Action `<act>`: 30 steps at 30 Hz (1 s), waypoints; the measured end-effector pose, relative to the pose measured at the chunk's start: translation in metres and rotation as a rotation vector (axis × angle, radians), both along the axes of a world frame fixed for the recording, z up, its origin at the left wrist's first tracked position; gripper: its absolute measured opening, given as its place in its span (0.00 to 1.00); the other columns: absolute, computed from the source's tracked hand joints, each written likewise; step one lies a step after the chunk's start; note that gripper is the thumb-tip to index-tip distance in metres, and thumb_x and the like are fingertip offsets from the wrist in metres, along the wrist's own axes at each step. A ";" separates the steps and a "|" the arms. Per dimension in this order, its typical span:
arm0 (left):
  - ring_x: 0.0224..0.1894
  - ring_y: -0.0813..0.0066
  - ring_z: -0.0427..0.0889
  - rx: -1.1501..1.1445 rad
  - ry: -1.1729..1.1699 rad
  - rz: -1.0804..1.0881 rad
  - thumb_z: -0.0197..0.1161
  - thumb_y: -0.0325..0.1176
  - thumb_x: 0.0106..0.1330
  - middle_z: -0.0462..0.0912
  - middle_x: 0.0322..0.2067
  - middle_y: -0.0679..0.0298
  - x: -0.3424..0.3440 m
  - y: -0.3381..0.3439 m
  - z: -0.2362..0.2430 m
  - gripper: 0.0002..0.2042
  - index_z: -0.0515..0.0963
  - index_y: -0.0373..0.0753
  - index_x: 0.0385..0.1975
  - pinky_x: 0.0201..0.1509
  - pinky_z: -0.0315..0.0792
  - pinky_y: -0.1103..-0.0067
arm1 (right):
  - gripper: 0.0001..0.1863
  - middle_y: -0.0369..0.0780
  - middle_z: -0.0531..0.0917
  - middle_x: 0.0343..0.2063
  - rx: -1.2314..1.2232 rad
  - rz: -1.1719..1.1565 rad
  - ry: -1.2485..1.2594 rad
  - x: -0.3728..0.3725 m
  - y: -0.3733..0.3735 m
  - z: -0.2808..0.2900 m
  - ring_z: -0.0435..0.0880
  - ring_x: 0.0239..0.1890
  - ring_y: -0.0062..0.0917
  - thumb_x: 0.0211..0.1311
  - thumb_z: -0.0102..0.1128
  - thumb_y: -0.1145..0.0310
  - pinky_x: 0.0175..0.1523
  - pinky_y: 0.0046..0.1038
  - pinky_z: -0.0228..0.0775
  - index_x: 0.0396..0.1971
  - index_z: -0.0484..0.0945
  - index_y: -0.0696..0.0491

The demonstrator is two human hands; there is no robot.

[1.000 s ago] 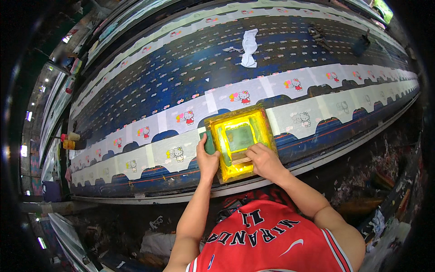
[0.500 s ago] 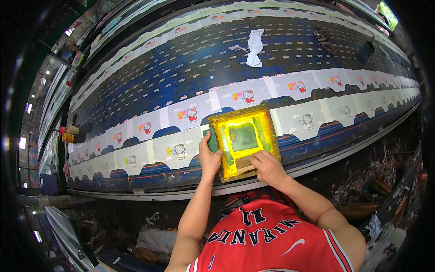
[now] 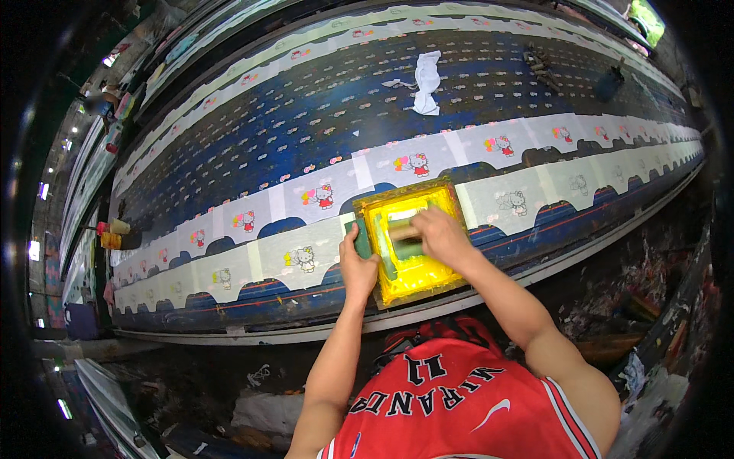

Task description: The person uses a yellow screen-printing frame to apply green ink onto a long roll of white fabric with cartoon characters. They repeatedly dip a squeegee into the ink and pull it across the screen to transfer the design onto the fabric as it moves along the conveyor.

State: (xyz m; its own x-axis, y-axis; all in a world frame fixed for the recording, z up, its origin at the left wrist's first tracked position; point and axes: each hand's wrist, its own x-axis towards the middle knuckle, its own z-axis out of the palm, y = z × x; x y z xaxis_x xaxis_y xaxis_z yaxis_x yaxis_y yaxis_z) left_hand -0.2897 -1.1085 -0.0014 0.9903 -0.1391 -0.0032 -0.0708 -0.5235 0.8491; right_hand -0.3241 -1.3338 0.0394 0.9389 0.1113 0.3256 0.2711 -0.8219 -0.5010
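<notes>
A screen printing frame [image 3: 451, 284] smeared with bright yellow ink lies flat over the near row of white fabric pieces [image 3: 264, 264]. My left hand [image 3: 358, 269] grips the frame's left edge, beside a green patch [image 3: 359, 239] on that side. Inside the frame, my right hand [image 3: 443, 239] is closed around a wooden squeegee [image 3: 405, 232], which crosses the green mesh window. Cartoon cat figures are printed on the fabric; those to the left of the frame carry yellow parts, while those to the right show grey outlines.
Beyond lies a second fabric row [image 3: 344, 187] with red and yellow prints. A crumpled white cloth [image 3: 427, 83] rests farther back on the dark blue table [image 3: 252, 157]. Small pots [image 3: 113, 236] stand at the far left. A pale rail [image 3: 267, 332] runs along the near edge.
My right hand has moved the squeegee away from me, from the frame's near end to the middle of the mesh. The left hand keeps its grip on the frame.
</notes>
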 end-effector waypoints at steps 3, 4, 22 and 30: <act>0.66 0.49 0.75 -0.015 0.017 0.021 0.68 0.18 0.52 0.75 0.60 0.48 0.000 -0.003 0.006 0.39 0.69 0.39 0.70 0.71 0.69 0.66 | 0.11 0.47 0.80 0.35 0.010 0.048 0.034 -0.056 0.012 0.008 0.81 0.43 0.45 0.47 0.62 0.80 0.49 0.43 0.76 0.34 0.79 0.57; 0.66 0.49 0.75 -0.040 0.015 0.026 0.68 0.18 0.52 0.75 0.61 0.48 0.000 -0.002 0.003 0.39 0.70 0.39 0.70 0.71 0.69 0.66 | 0.11 0.46 0.80 0.36 0.007 0.064 0.023 -0.069 0.014 0.010 0.81 0.43 0.44 0.48 0.62 0.80 0.50 0.42 0.76 0.35 0.79 0.57; 0.69 0.57 0.73 -0.123 0.010 -0.003 0.66 0.17 0.53 0.74 0.66 0.49 -0.067 -0.238 0.014 0.39 0.67 0.33 0.72 0.75 0.64 0.70 | 0.18 0.44 0.82 0.40 -0.049 0.018 0.078 -0.137 -0.224 0.028 0.83 0.46 0.42 0.48 0.62 0.82 0.54 0.39 0.78 0.43 0.82 0.58; 0.68 0.56 0.74 -0.074 0.051 0.015 0.67 0.16 0.54 0.73 0.65 0.49 -0.071 -0.259 0.008 0.39 0.66 0.33 0.72 0.73 0.67 0.69 | 0.17 0.44 0.80 0.40 -0.006 0.067 0.078 -0.144 -0.252 0.015 0.80 0.47 0.41 0.47 0.62 0.79 0.56 0.39 0.77 0.41 0.82 0.58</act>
State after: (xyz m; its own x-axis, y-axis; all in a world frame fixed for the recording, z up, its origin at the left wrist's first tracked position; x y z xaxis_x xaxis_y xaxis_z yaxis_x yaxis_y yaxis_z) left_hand -0.3604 -1.3674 0.0062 0.9910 -0.1264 -0.0439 -0.0193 -0.4600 0.8877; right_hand -0.4678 -1.5853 0.0541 0.9518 0.1767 0.2508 0.2861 -0.8065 -0.5175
